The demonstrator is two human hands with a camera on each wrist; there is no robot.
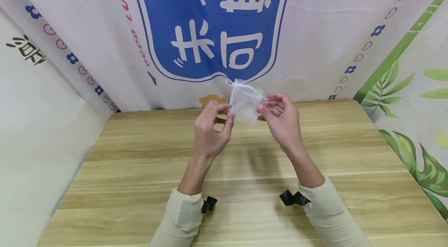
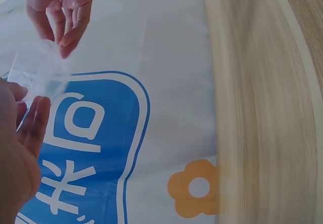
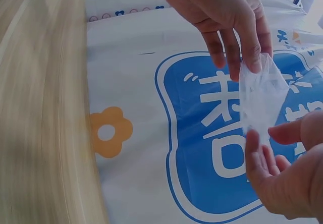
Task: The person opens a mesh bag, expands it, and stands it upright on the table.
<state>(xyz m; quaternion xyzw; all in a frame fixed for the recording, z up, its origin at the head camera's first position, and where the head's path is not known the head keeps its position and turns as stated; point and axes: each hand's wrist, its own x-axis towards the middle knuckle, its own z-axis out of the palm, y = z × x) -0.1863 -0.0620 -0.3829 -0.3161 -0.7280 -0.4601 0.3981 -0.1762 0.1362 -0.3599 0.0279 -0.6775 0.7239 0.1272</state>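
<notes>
A small sheer white drawstring bag [image 1: 245, 101] is held up over the far part of the table, with a thin cord loop at its upper left corner. My left hand [image 1: 211, 128] pinches its left edge between thumb and fingers. On the opposite side my right hand [image 1: 283, 122] grips the right edge, close to the cord there. Seen from the right wrist, the bag [image 3: 260, 95] is stretched between both hands and the print behind shows faintly through it. In the left wrist view the thin fabric looks blurred.
The wood-grain table [image 1: 140, 184] reaches back to a hanging white cloth [image 1: 315, 44] with a blue printed panel [image 1: 210, 6] and an orange flower. A leaf-patterned wall covering [image 1: 402, 95] stands on the right. Each sleeve cuff carries a small black device [image 1: 210, 204].
</notes>
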